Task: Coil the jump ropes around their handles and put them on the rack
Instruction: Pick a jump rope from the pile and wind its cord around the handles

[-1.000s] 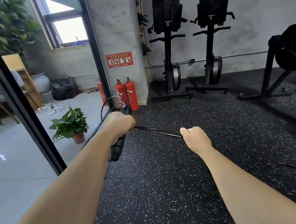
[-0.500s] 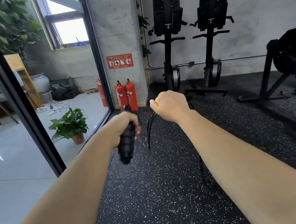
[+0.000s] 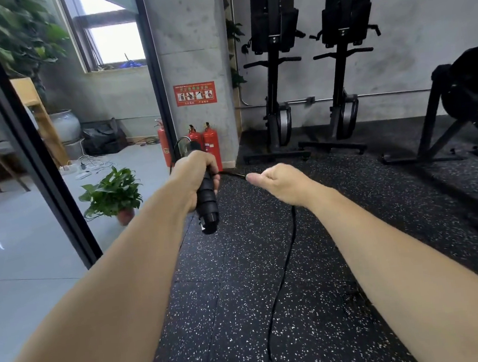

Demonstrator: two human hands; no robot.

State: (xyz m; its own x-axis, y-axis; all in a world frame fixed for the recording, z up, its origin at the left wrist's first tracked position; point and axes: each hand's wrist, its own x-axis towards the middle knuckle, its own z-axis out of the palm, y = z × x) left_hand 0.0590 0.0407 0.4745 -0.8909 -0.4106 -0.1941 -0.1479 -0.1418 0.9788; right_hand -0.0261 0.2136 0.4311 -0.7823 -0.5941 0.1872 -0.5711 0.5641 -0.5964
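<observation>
My left hand [image 3: 195,175] grips the black ribbed jump rope handles [image 3: 207,204], held upright with their lower ends sticking out below my fist. A loop of thin black rope [image 3: 182,145] arcs above the fist. To the right, my right hand [image 3: 278,181] is closed on the black rope [image 3: 284,267], which runs taut from the handles to my fingers, then hangs down to the speckled floor. No rack is in sight.
A black-framed glass partition [image 3: 40,159] stands at the left, with a potted plant [image 3: 113,193] behind it. Red fire extinguishers [image 3: 211,144] stand by the concrete pillar. Two upright black machines [image 3: 275,89] line the back wall, another [image 3: 470,106] sits at the right.
My right hand has come down and out to the right of the handles, pulling the rope sideways after passing over them. My left hand has stayed on the handles.
</observation>
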